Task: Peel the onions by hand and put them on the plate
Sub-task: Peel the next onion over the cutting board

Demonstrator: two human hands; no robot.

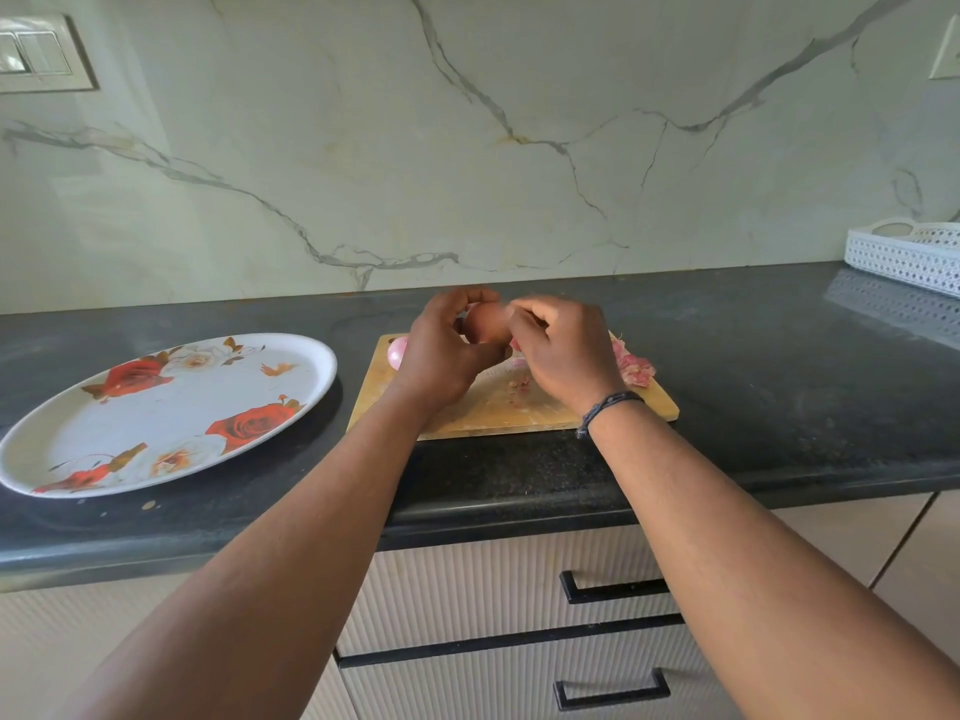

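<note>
I judge the job about halfway: my left hand (441, 350) grips an unpeeled onion (485, 322) above the cutting board (498, 407), right hand (558, 350) pinching its skin; a peeled onion (397, 353) waits at the board's left edge, the plate (156, 413) toward the tabletop's left edge bare.

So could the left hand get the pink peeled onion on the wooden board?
Probably yes, but not right now. The pink peeled onion lies just beside the left hand on the wooden board, nothing between, but that hand grips the brown onion.

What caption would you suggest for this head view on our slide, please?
Both hands, left hand and right hand, peel an onion above a cutting board; plate waits.
</note>
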